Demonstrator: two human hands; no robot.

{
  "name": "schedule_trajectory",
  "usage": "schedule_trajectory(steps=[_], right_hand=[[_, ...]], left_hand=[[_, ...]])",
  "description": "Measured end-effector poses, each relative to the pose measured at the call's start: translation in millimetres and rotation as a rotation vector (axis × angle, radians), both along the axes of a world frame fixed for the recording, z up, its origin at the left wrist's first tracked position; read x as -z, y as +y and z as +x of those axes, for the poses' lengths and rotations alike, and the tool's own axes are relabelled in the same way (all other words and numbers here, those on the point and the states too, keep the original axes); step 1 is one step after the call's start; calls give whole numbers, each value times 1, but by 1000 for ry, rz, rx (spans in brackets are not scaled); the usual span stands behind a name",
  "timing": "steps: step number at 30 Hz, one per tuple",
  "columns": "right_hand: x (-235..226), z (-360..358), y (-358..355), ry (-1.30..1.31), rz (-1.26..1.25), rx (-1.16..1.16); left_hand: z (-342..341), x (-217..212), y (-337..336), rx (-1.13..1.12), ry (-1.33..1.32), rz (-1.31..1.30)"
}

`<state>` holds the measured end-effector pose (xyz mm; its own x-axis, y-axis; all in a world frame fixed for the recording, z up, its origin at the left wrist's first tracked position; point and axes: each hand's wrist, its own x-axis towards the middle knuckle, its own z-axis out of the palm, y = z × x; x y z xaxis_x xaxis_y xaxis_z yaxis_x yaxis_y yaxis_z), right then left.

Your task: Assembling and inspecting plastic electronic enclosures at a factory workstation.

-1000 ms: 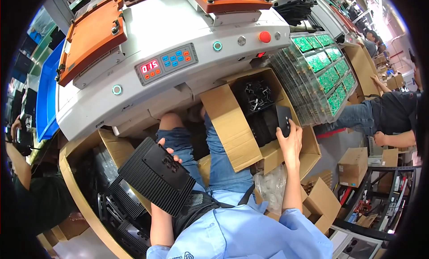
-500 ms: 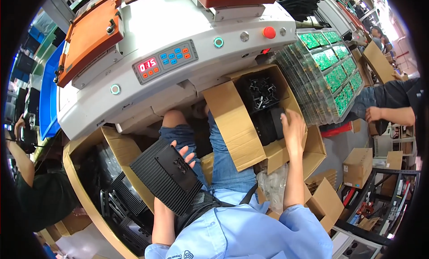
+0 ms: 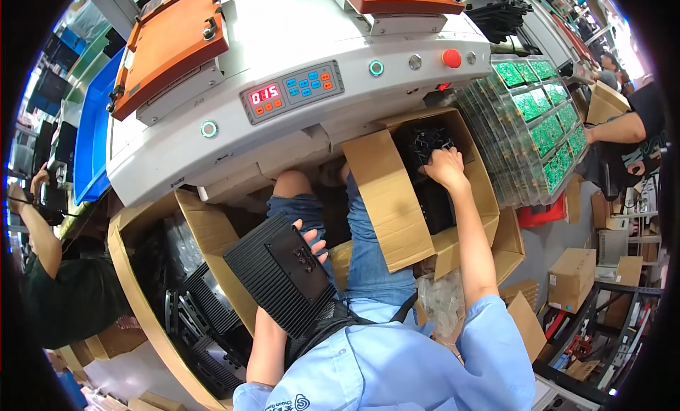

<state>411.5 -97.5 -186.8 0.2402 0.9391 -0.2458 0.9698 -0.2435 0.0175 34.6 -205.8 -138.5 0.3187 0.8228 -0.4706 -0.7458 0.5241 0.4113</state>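
My left hand (image 3: 309, 242) is closed around a black finned heat-sink housing (image 3: 273, 276), tilted over my lap. Its fingers show past the upper right edge; the palm is hidden beneath. A flat panel with small connector openings sits on the housing's face. My right hand (image 3: 445, 168) reaches into an open cardboard box (image 3: 386, 198), fingers curled down at a heap of small dark bracket-like parts (image 3: 427, 138). What those fingertips hold is hidden. Larger black pieces (image 3: 435, 205) lie nearer me in the same box, below my wrist.
A white machine (image 3: 283, 149) with a lit control panel and orange fixtures (image 3: 173, 49) stands ahead. More finned housings (image 3: 212, 297) fill a carton (image 3: 142, 326) at left. Stacked clear trays of green circuit boards (image 3: 542, 120) stand at right. People work on both sides.
My right hand has moved farther into the box, from the larger black pieces to the small parts, its fingers curling. My left hand still holds the housing. The view has shifted slightly.
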Motion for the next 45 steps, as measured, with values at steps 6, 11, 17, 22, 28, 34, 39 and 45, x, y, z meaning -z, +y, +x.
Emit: schedule_trajectory(steps=[6,11,17,22,28,34,39,45], right_hand=[[-12,-8,-20,313,481,133],[-51,-49,-46,389,810,-25],[-90,-118,-70,819,677,10],[-84,-191,-107,1343,400,38],[-68,-231,-110,1107,571,-62],[-69,-222,-110,1143,454,-62],[-57,-210,-101,1620,216,83],[-43,-206,-111,1914,-119,176]], left_hand=[[-2,-2,2,30,-42,23],[2,-8,4,20,-68,38],[8,6,14,105,16,17],[19,-2,15,76,-218,96],[21,-8,14,13,-177,186],[20,-5,13,65,-183,252],[8,0,15,149,-14,360],[7,24,13,240,134,429]])
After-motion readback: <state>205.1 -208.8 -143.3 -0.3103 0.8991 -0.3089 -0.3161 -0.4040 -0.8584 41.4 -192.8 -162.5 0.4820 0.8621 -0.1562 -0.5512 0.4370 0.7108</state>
